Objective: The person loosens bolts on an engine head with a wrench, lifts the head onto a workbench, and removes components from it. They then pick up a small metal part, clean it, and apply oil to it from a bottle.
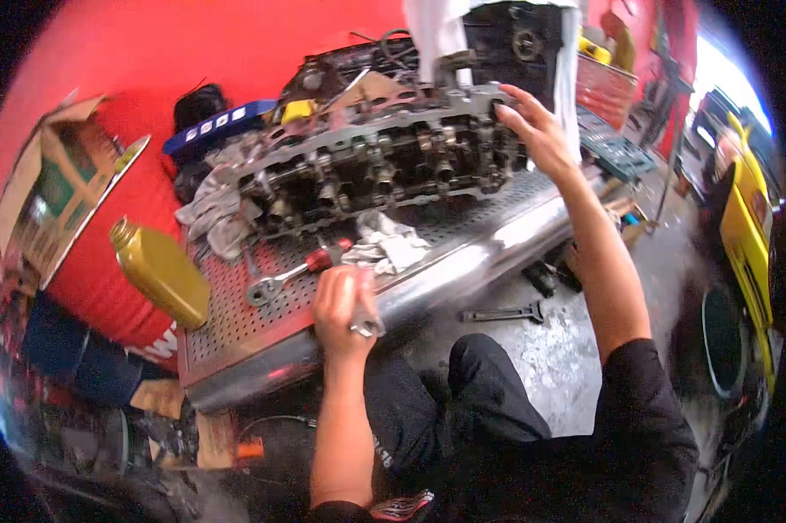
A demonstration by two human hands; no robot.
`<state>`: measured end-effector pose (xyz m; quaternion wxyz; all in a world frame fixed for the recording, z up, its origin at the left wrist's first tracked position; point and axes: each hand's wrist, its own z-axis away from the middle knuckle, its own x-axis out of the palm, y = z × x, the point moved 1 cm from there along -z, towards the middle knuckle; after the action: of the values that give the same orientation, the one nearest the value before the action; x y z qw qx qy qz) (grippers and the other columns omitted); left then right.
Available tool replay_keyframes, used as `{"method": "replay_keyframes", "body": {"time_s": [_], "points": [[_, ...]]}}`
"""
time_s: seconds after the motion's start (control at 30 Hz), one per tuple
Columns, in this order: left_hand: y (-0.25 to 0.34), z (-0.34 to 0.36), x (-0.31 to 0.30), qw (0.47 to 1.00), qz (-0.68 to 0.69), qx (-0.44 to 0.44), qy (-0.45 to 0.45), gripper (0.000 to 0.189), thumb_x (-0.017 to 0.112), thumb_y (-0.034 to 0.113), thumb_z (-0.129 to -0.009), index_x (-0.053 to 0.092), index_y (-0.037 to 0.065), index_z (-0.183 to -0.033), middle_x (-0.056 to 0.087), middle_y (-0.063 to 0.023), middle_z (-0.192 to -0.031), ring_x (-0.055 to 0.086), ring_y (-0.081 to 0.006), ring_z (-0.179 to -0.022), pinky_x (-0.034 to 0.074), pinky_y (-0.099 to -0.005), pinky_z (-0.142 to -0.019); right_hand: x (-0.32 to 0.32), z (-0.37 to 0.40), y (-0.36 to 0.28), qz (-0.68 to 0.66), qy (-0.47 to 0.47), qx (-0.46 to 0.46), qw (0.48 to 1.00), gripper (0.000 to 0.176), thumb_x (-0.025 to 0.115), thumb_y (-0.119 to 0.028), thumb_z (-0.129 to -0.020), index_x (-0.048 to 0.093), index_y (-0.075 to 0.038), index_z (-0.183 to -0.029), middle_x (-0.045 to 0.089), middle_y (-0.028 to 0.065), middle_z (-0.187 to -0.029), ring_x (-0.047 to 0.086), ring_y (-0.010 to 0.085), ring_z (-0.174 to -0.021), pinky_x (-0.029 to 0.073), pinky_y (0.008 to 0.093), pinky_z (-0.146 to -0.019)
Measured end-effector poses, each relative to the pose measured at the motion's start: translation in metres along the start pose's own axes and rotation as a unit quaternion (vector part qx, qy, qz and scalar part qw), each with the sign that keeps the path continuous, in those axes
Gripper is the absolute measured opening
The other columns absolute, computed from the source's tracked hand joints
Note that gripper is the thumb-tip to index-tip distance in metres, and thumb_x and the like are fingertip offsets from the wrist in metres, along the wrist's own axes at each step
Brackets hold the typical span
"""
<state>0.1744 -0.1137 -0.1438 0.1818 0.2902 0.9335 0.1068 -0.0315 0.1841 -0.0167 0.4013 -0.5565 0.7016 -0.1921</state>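
A greasy metal cylinder head (384,161) stands tilted on the perforated metal bench, its valve-train side facing me. My right hand (541,135) is at its upper right end, with fingers over the top edge and gripping it. In front of the bench, my left hand (342,305) is closed in a fist around a metal tool (369,328); only the tool's round, hollow-looking end shows, and the fist hides the rest. Just beyond that fist lies a ratchet (280,281) with a red handle. A crumpled white rag (389,244) is beside the ratchet's handle.
A gold oil bottle (162,275) stands on the left of the bench (223,340), near a red drum (118,288). More engine parts (332,70) sit behind the head. A dark metal tool (502,313) lies on the floor. At right is a yellow object (748,235).
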Motion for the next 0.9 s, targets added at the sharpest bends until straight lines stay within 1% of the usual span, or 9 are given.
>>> {"method": "replay_keyframes", "body": {"time_s": [0.17, 0.2, 0.23, 0.27, 0.3, 0.43, 0.57, 0.63, 0.9], "points": [[0.016, -0.003, -0.002, 0.984, 0.147, -0.077, 0.058, 0.009, 0.059, 0.0, -0.091, 0.058, -0.002, -0.082, 0.064, -0.0161, -0.081, 0.062, -0.0287, -0.07, 0.05, -0.0369, -0.067, 0.013, 0.002, 0.02, -0.085, 0.028, -0.063, 0.994, 0.056, 0.036, -0.055, -0.106, 0.049, -0.018, -0.147, 0.058, 0.0064, -0.123, 0.055, 0.0136, -0.112, 0.044, 0.0297, -0.097], [0.026, -0.014, 0.001, 0.987, 0.155, -0.021, 0.049, 0.009, 0.059, 0.0, -0.091, 0.058, -0.003, -0.083, 0.064, -0.0161, -0.081, 0.063, -0.0283, -0.071, 0.051, -0.0365, -0.068, 0.014, 0.004, 0.015, -0.136, 0.008, -0.034, 0.99, 0.066, 0.024, -0.063, -0.105, 0.049, -0.019, -0.147, 0.058, 0.0063, -0.123, 0.053, 0.0159, -0.115, 0.043, 0.0327, -0.099], [0.041, -0.03, 0.006, 0.985, 0.163, 0.035, 0.042, 0.008, 0.058, 0.0, -0.091, 0.059, -0.003, -0.084, 0.064, -0.016, -0.081, 0.063, -0.0279, -0.072, 0.051, -0.0361, -0.068, 0.014, 0.004, 0.017, -0.161, 0.01, -0.006, 0.987, 0.064, 0.025, -0.062, -0.105, 0.05, -0.02, -0.147, 0.057, 0.0067, -0.126, 0.053, 0.0182, -0.116, 0.042, 0.0363, -0.099], [0.053, -0.044, 0.012, 0.979, 0.194, 0.055, -0.005, 0.015, 0.052, 0.01, -0.097, 0.06, 0.0, -0.089, 0.064, -0.0101, -0.082, 0.06, -0.0153, -0.073, 0.049, -0.0292, -0.069, 0.012, 0.005, 0.017, -0.134, 0.021, -0.01, 0.991, 0.062, 0.026, -0.061, -0.105, 0.051, -0.02, -0.146, 0.057, 0.0063, -0.127, 0.054, 0.0184, -0.115, 0.042, 0.037, -0.099], [0.066, -0.056, 0.017, 0.979, 0.194, 0.041, -0.045, 0.018, 0.051, 0.013, -0.099, 0.061, 0.001, -0.09, 0.064, -0.0088, -0.082, 0.06, -0.0142, -0.073, 0.048, -0.0291, -0.07, 0.013, 0.007, 0.014, -0.107, 0.029, -0.013, 0.994, 0.06, 0.027, -0.059, -0.106, 0.052, -0.02, -0.145, 0.056, 0.0059, -0.129, 0.054, 0.0186, -0.114, 0.043, 0.0377, -0.099], [0.082, -0.117, 0.056, 0.918, 0.356, -0.036, -0.173, 0.018, 0.057, 0.012, -0.099, 0.062, 0.0, -0.085, 0.065, -0.0084, -0.083, 0.059, -0.0142, -0.07, 0.048, -0.0292, -0.067, 0.016, 0.0, 0.019, -0.166, 0.025, -0.051, 0.984, 0.054, 0.03, -0.048, -0.109, 0.056, -0.012, -0.141, 0.059, 0.0023, -0.129, 0.055, 0.0143, -0.108, 0.043, 0.0311, -0.099], [0.07, -0.167, 0.082, 0.919, 0.324, -0.099, -0.201, 0.036, 0.055, 0.026, -0.102, 0.06, 0.004, -0.074, 0.063, -0.0029, -0.07, 0.057, -0.0102, -0.059, 0.047, -0.0267, -0.055, 0.022, -0.003, 0.032, -0.2, 0.05, -0.06, 0.977, 0.045, 0.042, -0.043, -0.107, 0.059, -0.015, -0.136, 0.063, 0.0029, -0.118, 0.055, 0.013, -0.104, 0.046, 0.0308, -0.095], [0.068, -0.191, 0.084, 0.9, 0.336, -0.149, -0.232, 0.034, 0.054, 0.03, -0.103, 0.06, 0.006, -0.079, 0.063, -0.0026, -0.07, 0.056, -0.0099, -0.057, 0.042, -0.0241, -0.056, 0.023, -0.002, 0.035, -0.18, 0.056, -0.069, 0.98, 0.038, 0.047, -0.038, -0.106, 0.059, -0.018, -0.136, 0.065, 0.0023, -0.112, 0.056, 0.0125, -0.104, 0.046, 0.0287, -0.095], [0.07, -0.209, 0.097, 0.925, 0.24, -0.129, -0.266, 0.036, 0.053, 0.031, -0.103, 0.058, 0.007, -0.076, 0.062, -0.0025, -0.072, 0.056, -0.0115, -0.058, 0.044, -0.0267, -0.055, 0.03, -0.007, 0.046, -0.214, 0.071, -0.09, 0.97, 0.033, 0.052, -0.029, -0.105, 0.061, -0.016, -0.135, 0.067, 0.0047, -0.124, 0.057, 0.0109, -0.113, 0.044, 0.0277, -0.1]]}}
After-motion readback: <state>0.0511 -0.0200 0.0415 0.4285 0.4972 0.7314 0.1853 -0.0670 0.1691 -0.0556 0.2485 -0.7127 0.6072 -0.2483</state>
